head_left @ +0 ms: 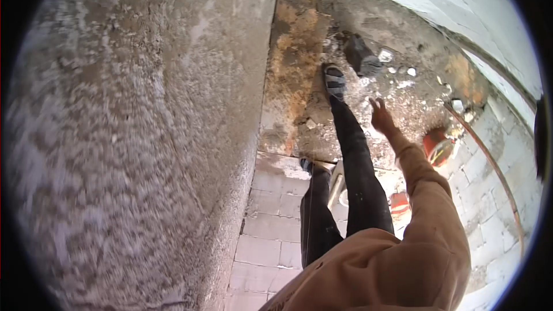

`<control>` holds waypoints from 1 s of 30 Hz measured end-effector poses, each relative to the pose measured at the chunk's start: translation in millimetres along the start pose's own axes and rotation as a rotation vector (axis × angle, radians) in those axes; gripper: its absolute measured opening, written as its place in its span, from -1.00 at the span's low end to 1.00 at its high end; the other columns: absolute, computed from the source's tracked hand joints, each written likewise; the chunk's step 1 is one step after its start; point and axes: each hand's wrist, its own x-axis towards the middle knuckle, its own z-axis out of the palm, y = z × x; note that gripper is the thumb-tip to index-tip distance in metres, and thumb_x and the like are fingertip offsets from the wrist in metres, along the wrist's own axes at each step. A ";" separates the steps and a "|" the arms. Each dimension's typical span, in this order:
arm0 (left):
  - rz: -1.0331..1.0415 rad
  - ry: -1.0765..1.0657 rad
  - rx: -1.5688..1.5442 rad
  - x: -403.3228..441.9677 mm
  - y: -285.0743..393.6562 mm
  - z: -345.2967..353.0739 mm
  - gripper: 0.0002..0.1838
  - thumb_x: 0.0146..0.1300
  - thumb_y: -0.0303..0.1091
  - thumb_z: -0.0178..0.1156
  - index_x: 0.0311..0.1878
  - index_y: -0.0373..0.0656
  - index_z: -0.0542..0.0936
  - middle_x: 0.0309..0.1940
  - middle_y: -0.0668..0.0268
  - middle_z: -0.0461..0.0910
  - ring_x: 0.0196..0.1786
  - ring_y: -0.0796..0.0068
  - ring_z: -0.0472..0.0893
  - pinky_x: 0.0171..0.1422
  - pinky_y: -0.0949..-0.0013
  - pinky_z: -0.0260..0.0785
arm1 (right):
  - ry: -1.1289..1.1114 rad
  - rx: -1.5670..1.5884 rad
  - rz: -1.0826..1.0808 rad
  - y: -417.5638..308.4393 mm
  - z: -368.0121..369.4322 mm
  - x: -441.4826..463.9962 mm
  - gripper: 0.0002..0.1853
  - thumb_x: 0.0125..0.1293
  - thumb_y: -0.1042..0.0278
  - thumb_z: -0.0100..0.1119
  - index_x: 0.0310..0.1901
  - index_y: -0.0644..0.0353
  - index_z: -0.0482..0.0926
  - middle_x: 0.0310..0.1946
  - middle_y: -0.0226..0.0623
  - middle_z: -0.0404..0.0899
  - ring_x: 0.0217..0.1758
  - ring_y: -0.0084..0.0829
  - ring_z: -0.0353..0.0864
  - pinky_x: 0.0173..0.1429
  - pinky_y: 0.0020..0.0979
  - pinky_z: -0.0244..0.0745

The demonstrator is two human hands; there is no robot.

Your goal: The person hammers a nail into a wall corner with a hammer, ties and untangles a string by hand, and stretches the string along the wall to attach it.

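Note:
My right hand [383,118] hangs at the end of an outstretched tan sleeve [423,167], above the rubble-strewn floor. Its fingers are apart and I see nothing in them. Below and to the left is my sandalled foot [334,82], and beyond the fingers lies a dark, roughly cylindrical object [360,56] among white chips. A red bucket-like container [436,146] stands to the right of the forearm. My left hand does not appear.
A rough, plaster-smeared wall [138,138] fills the left side. On the right are pale block walls [489,173] and a long thin pole or pipe [487,152]. Broken white pieces [385,56] litter the floor. A red-and-white item [398,203] is partly hidden beside my leg.

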 end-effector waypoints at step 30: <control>-0.503 -1.026 -0.809 -205.8 162.0 -361.7 -0.77 0.52 -0.28 0.12 -0.14 -0.23 0.65 -0.51 0.29 0.57 -0.40 0.57 0.51 -0.25 0.39 0.38 | 0.761 -0.128 -0.223 -62.3 -235.9 -444.4 -0.70 0.36 0.24 0.21 0.08 0.07 0.67 0.41 0.03 0.41 0.38 0.08 0.48 0.39 -0.05 0.43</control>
